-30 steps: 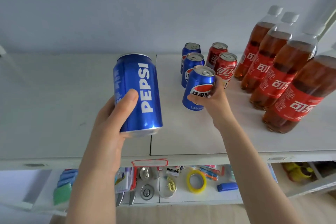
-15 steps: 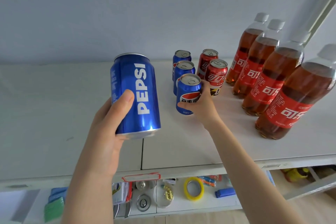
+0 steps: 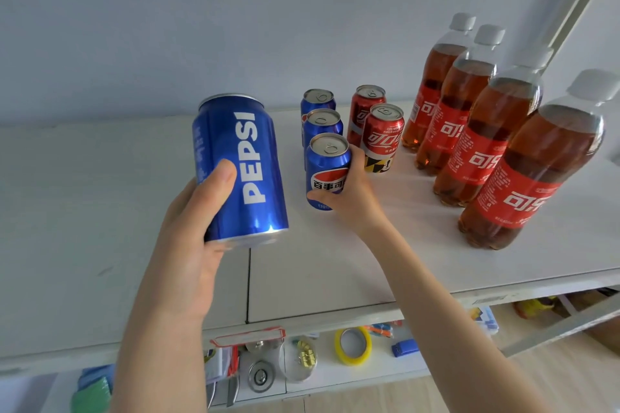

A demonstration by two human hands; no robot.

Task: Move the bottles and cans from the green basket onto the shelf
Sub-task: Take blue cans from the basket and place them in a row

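1. Shelf (image 3: 335, 265): flat, matte white panels with a dark seam between them.
2. Left hand (image 3: 188, 245): raised above the shelf, thumb and fingers wrapped round a glossy blue can (image 3: 240, 168), held upright and slightly tilted; white lettering reads "PEPSI".
3. Right hand (image 3: 349, 191): arm outstretched, fingers curled round a front can (image 3: 327, 169), blue, with a Pepsi globe and Chinese characters, its base at the shelf surface.
4. Behind it, two more blue cans (image 3: 322, 126) stand in a row; silver pull-tab tops.
5. Beside them, two red cans (image 3: 382, 137) bear white Chinese script.
6. Four clear plastic bottles (image 3: 476, 117) of brown drink, red labels, white caps, stand in a diagonal row on the right.
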